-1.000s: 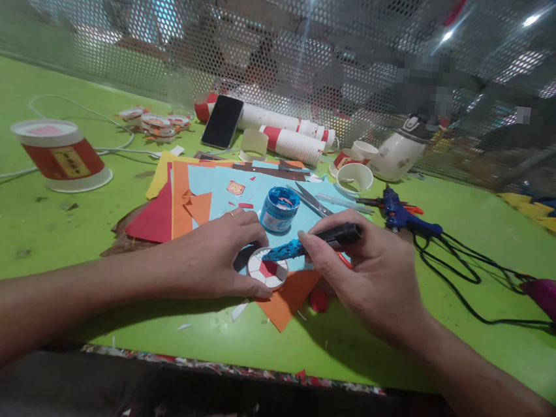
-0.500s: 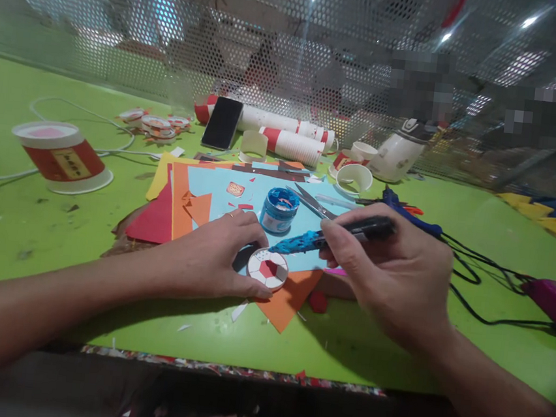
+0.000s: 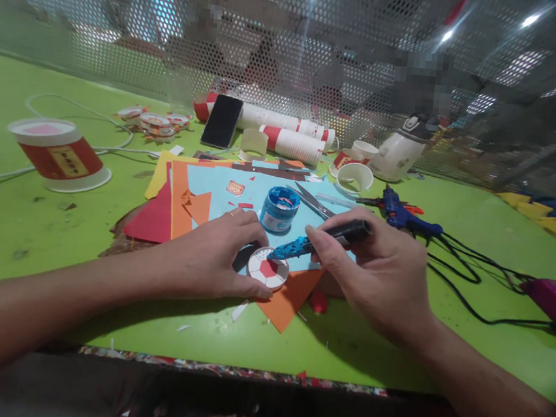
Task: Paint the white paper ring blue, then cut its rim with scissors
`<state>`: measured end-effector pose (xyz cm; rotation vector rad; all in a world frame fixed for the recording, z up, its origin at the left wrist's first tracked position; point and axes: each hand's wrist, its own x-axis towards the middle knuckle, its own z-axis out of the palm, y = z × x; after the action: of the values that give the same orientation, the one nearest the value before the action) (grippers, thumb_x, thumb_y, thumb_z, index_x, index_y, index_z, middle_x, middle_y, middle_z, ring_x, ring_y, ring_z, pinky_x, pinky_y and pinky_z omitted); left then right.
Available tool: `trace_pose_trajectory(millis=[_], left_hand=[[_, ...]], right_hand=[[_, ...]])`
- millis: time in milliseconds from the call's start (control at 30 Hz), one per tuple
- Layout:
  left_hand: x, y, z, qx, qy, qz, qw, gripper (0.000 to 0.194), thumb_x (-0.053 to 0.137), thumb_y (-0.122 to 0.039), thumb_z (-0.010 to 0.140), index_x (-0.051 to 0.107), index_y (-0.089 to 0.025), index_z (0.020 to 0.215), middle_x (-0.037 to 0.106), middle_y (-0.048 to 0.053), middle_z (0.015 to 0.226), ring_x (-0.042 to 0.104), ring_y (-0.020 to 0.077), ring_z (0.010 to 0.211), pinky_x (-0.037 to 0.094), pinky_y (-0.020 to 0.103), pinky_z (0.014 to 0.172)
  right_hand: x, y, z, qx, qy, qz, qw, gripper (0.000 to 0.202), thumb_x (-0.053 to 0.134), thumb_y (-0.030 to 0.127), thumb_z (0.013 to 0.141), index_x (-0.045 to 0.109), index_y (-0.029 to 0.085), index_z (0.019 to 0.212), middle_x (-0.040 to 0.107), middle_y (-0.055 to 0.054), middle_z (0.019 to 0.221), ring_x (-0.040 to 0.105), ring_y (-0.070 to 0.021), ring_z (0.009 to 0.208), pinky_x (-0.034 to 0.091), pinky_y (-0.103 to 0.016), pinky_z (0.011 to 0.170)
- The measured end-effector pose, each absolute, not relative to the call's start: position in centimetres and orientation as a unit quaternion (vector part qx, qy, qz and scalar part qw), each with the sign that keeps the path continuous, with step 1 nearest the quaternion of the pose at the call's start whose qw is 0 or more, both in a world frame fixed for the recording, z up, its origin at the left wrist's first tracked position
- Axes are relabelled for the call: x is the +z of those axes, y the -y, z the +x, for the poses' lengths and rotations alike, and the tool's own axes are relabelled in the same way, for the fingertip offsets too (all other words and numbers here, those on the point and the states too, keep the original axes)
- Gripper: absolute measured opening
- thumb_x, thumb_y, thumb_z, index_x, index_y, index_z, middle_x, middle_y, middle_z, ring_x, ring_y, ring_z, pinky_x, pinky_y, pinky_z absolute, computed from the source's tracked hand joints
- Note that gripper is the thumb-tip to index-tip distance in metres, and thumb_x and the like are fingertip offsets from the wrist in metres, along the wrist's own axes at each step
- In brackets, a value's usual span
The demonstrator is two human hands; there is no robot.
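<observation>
A round white disc (image 3: 268,270) with a red centre and dark lines lies over orange and light blue paper. My left hand (image 3: 220,249) grips its left edge between thumb and fingers. In my right hand (image 3: 375,264) is a black marker (image 3: 341,235) whose front part is coated in blue. The marker's tip is at the upper part of the disc; whether it touches cannot be told. Just behind the disc stands an open jar of blue paint (image 3: 279,212). Scissors (image 3: 314,201) lie open to the right of the jar.
A red-and-white paper cup (image 3: 61,155) stands upside down at left. Behind are a phone (image 3: 222,122), white tubes (image 3: 294,144), cut cups and a white jug (image 3: 401,151). A blue glue gun (image 3: 402,215) with black cords lies at right. A perforated screen borders the green table (image 3: 148,327).
My right hand has moved left with the marker, bringing its blue tip further over the disc. More of the glue gun now shows. My left hand has stayed on the disc.
</observation>
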<state>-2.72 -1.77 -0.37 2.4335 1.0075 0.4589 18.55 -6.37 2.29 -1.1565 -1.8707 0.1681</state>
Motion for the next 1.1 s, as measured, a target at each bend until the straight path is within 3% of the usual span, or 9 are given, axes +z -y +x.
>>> trace_pose_trajectory(millis=[1100], left_hand=[[-0.52, 1.72, -2.84, 0.169, -0.358, 0.888, 0.232, 0.041, 0.074, -0.053, 0.076, 0.062, -0.019, 0.096, 0.058, 0.009, 0.11, 0.054, 0.0293, 0.106, 0.047, 0.043, 0.091]], right_hand=[[1.93, 6.12, 18.8, 0.09, 0.768, -0.471, 0.425, 0.018, 0.069, 0.034, 0.089, 0.064, 0.02, 0.078, 0.064, 0.003, 0.059, 0.058, -0.0115, 0.051, 0.044, -0.024, 0.05]])
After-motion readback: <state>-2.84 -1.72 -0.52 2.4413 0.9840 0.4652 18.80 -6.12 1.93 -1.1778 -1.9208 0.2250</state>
